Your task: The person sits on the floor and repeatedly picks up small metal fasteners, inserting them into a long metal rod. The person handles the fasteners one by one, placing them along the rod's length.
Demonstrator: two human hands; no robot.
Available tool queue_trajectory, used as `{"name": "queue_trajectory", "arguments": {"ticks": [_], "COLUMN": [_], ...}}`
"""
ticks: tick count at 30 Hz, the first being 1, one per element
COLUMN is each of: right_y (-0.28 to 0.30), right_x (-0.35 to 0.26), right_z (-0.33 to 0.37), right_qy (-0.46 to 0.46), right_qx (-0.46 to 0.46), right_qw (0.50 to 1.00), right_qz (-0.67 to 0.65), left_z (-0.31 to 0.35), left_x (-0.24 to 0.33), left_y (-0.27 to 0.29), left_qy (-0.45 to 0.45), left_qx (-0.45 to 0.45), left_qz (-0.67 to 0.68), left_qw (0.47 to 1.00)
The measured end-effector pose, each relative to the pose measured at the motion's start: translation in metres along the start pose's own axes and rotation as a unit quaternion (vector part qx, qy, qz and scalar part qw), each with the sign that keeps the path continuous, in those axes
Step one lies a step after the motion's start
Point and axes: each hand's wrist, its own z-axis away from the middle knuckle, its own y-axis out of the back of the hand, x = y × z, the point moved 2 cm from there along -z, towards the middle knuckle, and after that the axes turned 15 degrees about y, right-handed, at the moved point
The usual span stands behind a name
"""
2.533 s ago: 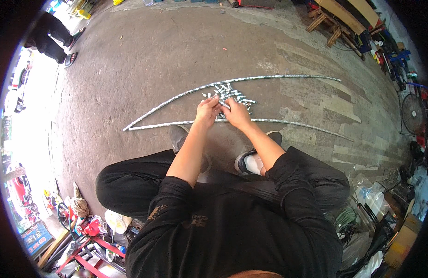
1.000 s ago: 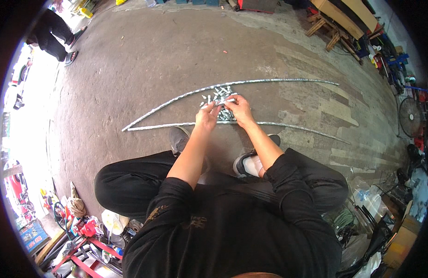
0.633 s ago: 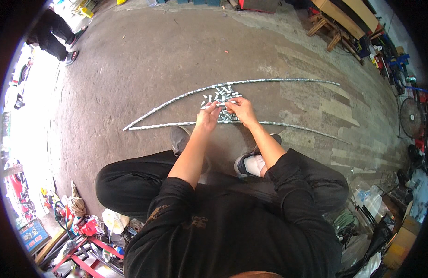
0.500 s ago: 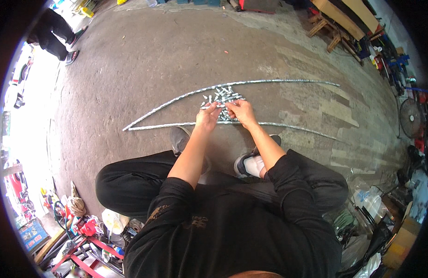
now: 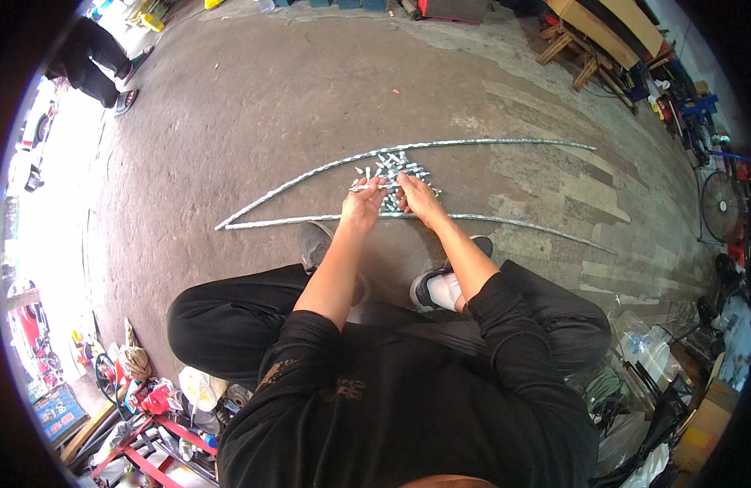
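1. Cradling a slim silvery piece above the metal pile, the left hand has loosely curled fingers.
2. Over the pile's right, the right hand has nearly closed fingers; their hold is unclear.
3. Nearside of the pile: a long silvery strand.
4. Beyond the pile: a second strand.

Pcs pile on flr btwn 2 strips | fan far R

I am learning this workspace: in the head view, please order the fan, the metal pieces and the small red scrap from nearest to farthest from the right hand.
1. Metal pieces: piled at the right hand.
2. Small red scrap: lying farther ahead.
3. Fan: far off to the right.
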Motion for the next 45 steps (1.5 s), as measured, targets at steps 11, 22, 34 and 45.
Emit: {"name": "queue_trajectory", "arguments": {"ticks": [11,22,34,45], "right_y": [0.002,-0.001,-0.001,0.002], "right_x": [-0.013,-0.01,-0.014,0.0], "right_z": [0.008,0.008,0.008,0.002], "right_qy": [-0.036,-0.04,-0.042,0.094], "right_qx": [0.003,0.015,0.053,0.067], "right_qw": [0.999,0.997,0.995,0.993], "right_qz": [0.012,0.065,-0.068,-0.04], "left_z": [0.003,0.0,0.005,0.005], "left_x": [0.0,-0.006,0.001,0.005], "left_y": [-0.002,0.007,-0.004,-0.013], "left_qy": [-0.005,-0.009,-0.012,-0.002], "left_qx": [0.01,0.006,0.012,0.022], "left_qz": [-0.023,-0.014,-0.022,-0.045], "left_qw": [1.0,1.0,1.0,0.999]}}
